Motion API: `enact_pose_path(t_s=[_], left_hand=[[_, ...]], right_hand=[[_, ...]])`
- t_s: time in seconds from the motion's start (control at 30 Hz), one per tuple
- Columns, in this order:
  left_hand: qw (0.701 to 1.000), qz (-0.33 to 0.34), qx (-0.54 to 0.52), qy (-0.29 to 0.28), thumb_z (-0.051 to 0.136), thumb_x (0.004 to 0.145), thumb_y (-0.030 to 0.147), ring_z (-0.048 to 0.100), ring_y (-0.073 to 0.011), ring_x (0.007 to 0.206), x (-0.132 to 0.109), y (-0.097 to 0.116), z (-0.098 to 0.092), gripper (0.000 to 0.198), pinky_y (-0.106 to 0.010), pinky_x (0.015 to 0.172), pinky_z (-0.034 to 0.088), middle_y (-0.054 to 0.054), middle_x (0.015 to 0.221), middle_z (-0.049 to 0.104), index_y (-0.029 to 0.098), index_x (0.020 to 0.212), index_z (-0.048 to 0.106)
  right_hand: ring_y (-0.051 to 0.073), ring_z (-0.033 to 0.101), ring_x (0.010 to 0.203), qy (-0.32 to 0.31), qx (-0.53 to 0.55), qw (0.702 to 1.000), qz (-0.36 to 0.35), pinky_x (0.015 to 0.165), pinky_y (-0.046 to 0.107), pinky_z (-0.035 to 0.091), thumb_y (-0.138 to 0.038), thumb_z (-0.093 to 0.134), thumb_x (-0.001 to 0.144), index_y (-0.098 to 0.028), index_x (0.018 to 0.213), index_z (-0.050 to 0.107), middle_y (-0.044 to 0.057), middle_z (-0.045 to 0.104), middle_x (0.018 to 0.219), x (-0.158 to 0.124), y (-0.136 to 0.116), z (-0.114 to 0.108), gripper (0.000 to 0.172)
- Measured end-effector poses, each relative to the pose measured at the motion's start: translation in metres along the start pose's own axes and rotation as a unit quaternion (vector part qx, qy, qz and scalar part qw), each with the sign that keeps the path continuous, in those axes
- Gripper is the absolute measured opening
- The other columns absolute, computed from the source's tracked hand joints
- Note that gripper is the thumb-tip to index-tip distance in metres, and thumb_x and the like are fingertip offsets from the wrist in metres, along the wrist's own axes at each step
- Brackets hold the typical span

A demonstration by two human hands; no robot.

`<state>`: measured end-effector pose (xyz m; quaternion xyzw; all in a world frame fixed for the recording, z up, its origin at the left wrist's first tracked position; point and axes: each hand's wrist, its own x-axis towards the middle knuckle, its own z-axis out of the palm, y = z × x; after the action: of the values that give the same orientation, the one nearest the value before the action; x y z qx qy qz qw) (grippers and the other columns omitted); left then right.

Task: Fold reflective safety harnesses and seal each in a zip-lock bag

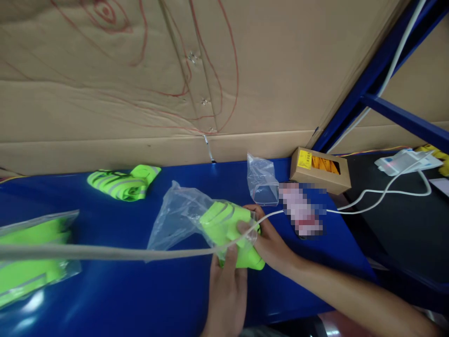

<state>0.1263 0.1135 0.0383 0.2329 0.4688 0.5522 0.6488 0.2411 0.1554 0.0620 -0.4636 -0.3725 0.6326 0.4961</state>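
- Bright green, the folded green bundle sits between the two hands in the head view, above the blue tabletop, and serves as landmark here.
- Bagging looks partway done: the bundle seems to be at least partly inside a clear bag, whose slack end spreads out to the bundle's left.
- Well to the left of the green bundle, a bagged bundle appears finished; behind and left of it, a loose roll shows no bag around it and seems left to do.
- Behind and right of the green bundle lies a spare bag.
- The left hand grips the bundle's near edge, thumb on the front, fingers partly hidden behind.
- The right hand is curled around the bundle's right side, thumb pressed on film and fabric.
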Motion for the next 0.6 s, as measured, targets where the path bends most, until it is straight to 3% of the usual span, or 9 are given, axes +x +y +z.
enact_pose_path(t_s=[0.1,0.13,0.17,0.2,0.27,0.33,0.47,0.6], left_hand=[[0.999,0.007,0.010,0.029,0.051,0.096,0.040,0.073,-0.0218,0.106,0.006,0.015,-0.005,0.041,-0.026,0.085,0.060,-0.011,0.109,0.076,0.012,0.113,0.074],[0.999,0.015,0.011,0.036,0.045,0.097,0.041,0.073,-0.0215,0.106,0.008,0.020,-0.007,0.042,-0.025,0.076,0.062,-0.012,0.108,0.076,0.013,0.106,0.075],[0.999,0.024,0.001,0.046,0.043,0.098,0.042,0.073,-0.0209,0.107,0.011,0.025,-0.008,0.043,-0.026,0.076,0.062,-0.010,0.109,0.077,0.015,0.107,0.075],[0.998,0.028,-0.021,0.056,0.046,0.098,0.043,0.073,-0.0201,0.108,0.013,0.028,-0.008,0.043,-0.026,0.087,0.060,-0.008,0.112,0.077,0.016,0.117,0.073],[0.993,0.032,-0.080,0.079,0.061,0.094,0.045,0.072,-0.0188,0.113,0.016,0.032,-0.008,0.033,-0.027,0.091,0.061,0.000,0.121,0.075,0.030,0.122,0.071],[0.988,0.029,-0.115,0.096,0.073,0.087,0.046,0.070,-0.0193,0.117,0.017,0.032,-0.008,0.041,-0.025,0.094,0.060,0.002,0.129,0.072,0.035,0.126,0.068],[0.992,0.001,-0.076,0.096,0.090,0.067,0.036,0.070,-0.0239,0.115,0.015,0.031,-0.007,0.070,-0.025,0.094,0.059,-0.005,0.122,0.074,0.028,0.132,0.065],[0.997,-0.033,-0.029,0.065,0.092,0.062,0.030,0.067,-0.0300,0.120,0.013,0.032,-0.011,0.064,-0.038,0.104,0.055,-0.008,0.114,0.076,0.022,0.122,0.070]], right_hand=[[0.020,0.060,0.110,-0.080,-0.039,0.996,-0.027,0.093,0.032,0.050,-0.045,0.072,0.090,-0.029,0.132,0.048,0.004,0.060,0.126,-0.005,0.000,-0.002,0.051],[0.021,0.059,0.116,-0.093,-0.067,0.993,-0.039,0.097,0.034,0.049,-0.044,0.071,0.091,-0.029,0.135,0.047,0.005,0.059,0.131,-0.006,0.001,-0.003,0.053],[0.022,0.059,0.118,-0.096,-0.097,0.989,-0.050,0.099,0.036,0.049,-0.042,0.073,0.090,-0.029,0.137,0.048,0.006,0.059,0.132,-0.008,0.001,-0.002,0.055],[0.023,0.060,0.117,-0.093,-0.121,0.986,-0.060,0.097,0.036,0.050,-0.040,0.075,0.088,-0.028,0.137,0.049,0.007,0.061,0.131,-0.009,0.002,-0.002,0.056],[0.022,0.064,0.110,-0.078,-0.146,0.983,-0.077,0.092,0.035,0.053,-0.036,0.079,0.085,-0.026,0.132,0.053,0.007,0.065,0.125,-0.011,0.003,0.000,0.055],[0.021,0.067,0.105,-0.057,-0.140,0.984,-0.094,0.091,0.035,0.054,-0.033,0.078,0.086,-0.026,0.126,0.059,0.005,0.068,0.120,-0.013,0.003,0.002,0.045],[0.021,0.068,0.108,-0.018,-0.112,0.987,-0.111,0.096,0.036,0.054,-0.034,0.075,0.089,-0.029,0.121,0.068,0.004,0.072,0.118,-0.011,-0.003,0.001,0.033],[0.024,0.069,0.105,0.004,-0.055,0.995,-0.081,0.095,0.038,0.055,-0.039,0.082,0.081,-0.028,0.113,0.073,0.004,0.073,0.115,-0.006,-0.006,-0.003,0.036]])
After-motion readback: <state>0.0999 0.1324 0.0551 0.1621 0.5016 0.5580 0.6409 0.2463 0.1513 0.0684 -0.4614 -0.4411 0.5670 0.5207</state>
